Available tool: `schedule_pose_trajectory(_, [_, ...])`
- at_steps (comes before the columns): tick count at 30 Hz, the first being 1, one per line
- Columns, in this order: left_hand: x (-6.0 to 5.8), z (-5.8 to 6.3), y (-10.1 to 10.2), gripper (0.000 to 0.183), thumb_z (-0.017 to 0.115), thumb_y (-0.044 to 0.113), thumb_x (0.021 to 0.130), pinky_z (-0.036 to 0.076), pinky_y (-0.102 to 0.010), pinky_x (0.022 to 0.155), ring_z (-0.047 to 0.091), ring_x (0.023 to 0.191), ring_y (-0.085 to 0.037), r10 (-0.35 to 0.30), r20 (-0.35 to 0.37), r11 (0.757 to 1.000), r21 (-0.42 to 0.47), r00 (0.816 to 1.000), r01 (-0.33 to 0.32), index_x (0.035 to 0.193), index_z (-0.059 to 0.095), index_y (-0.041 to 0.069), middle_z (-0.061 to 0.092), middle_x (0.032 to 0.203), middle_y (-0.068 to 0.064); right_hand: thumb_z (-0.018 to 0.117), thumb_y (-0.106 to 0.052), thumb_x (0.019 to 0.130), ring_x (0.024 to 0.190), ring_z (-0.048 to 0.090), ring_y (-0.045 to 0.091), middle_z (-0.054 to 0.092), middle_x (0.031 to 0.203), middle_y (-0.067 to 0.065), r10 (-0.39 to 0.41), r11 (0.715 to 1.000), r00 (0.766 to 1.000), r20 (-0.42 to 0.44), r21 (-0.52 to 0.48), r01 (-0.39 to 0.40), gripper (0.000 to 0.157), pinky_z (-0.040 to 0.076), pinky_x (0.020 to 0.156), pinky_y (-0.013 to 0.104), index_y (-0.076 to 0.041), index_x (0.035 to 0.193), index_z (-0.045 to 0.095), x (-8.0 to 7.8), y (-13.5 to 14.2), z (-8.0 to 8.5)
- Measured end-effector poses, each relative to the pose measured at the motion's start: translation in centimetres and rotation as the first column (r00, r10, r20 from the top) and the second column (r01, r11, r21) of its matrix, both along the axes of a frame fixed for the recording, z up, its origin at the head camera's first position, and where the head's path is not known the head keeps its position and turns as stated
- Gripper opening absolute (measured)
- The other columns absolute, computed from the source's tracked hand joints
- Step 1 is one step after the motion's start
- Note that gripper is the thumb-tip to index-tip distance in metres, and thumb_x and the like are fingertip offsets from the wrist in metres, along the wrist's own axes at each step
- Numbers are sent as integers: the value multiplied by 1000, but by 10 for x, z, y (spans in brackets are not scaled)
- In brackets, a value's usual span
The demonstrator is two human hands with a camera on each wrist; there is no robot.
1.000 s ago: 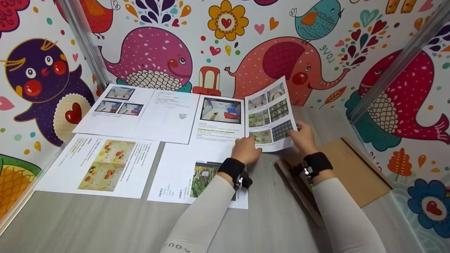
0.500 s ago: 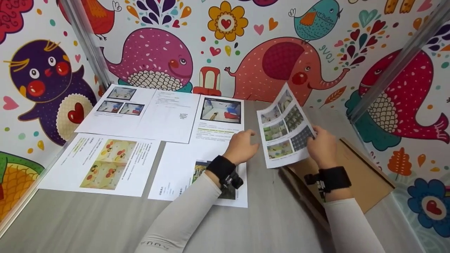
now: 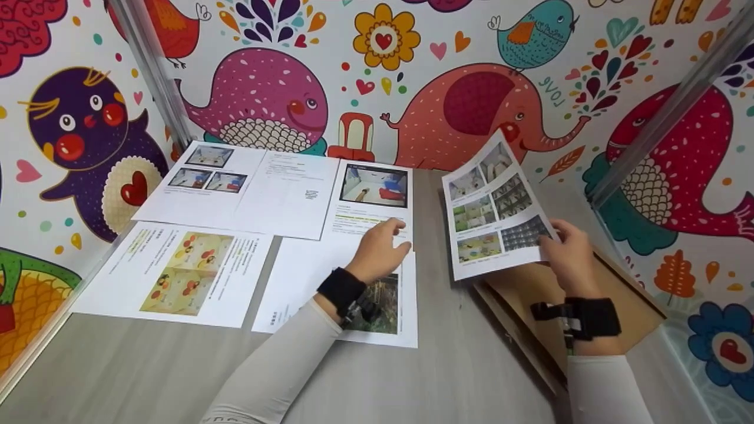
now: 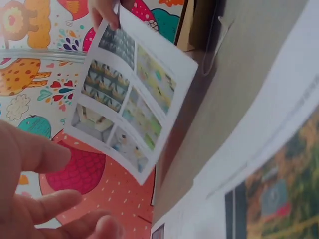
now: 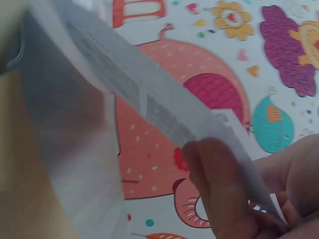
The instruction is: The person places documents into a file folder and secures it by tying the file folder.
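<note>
At the far left of the grey wood-look table (image 3: pixel 471 365) lies a white paper sheet with yellow-toned photographs (image 3: pixel 182 274). Behind it, a white paper sheet with three small photographs (image 3: pixel 206 203) adjoins a white paper sheet of faint text (image 3: pixel 288 197). Next comes a white paper sheet with one large blue-and-red photograph (image 3: pixel 373 185); nearer the person is a white paper sheet with a dark green photograph (image 3: pixel 386 306), partly covered by the left wrist. The person's left hand (image 3: pixel 380 250) hovers over these last two, its grip apart, fingers loosely bent. Further right, a white paper sheet with six photographs (image 3: pixel 492 206) is raised and tilted, bowing slightly, well apart from the left hand. The right hand (image 3: pixel 568 250) has its grip clamped on that sheet's lower right edge, thumb and fingers pinching it. Below the right hand lies brown flat cardboard (image 3: pixel 639 315).
</note>
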State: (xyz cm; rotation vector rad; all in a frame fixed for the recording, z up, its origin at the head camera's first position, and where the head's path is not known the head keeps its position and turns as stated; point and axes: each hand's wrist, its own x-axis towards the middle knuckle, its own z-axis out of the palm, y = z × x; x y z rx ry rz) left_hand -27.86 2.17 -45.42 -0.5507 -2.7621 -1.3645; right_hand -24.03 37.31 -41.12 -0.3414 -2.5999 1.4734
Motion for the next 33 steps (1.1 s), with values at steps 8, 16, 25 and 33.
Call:
schedule_pose_trajectory(8, [-6, 7, -48, 52, 64, 32, 95, 49, -46, 103, 59, 121, -35, 70, 53, 993, 95, 996, -75, 140, 52, 11, 60, 134, -14, 55, -14, 102, 91, 72, 16, 65, 111, 7, 276, 929, 958, -71, -235, -285, 38, 63, 75, 33, 3, 135, 51, 19, 7, 9])
schedule_pose_trajectory(16, [-18, 0, -87, 57, 57, 38, 100, 45, -50, 108, 52, 132, -38, 43, 94, 992, 116, 995, -54, 149, 41, 13, 51, 145, -16, 55, -13, 102, 93, 75, 22, 72, 110, 6, 537, 800, 843, -36, -295, -523, 39, 62, 78, 39, 8, 135, 50, 18, 11, 0])
schedule_pose_trajectory(25, [-25, -19, -89, 55, 59, 29, 100, 58, -38, 86, 66, 109, -25, -310, 261, 906, 371, 914, 202, 150, 41, 11, 62, 132, -19, 50, -4, 102, 95, 74, 28, 71, 113, 12, 768, 597, 640, 6, -370, -712, 32, 62, 80, 41, 7, 132, 52, 11, -1, -12])
schedule_pose_trajectory(33, [-20, -24, -87, 41, 62, 3, 93, 62, -33, 76, 74, 87, -19, -562, 321, 729, 627, 763, 274, 133, 52, -4, 72, 102, -6, 47, 0, 102, 91, 75, 25, 72, 110, 8, 799, 548, 602, -16, -393, -738, 31, 62, 77, 38, 10, 131, 51, 9, -12, -16])
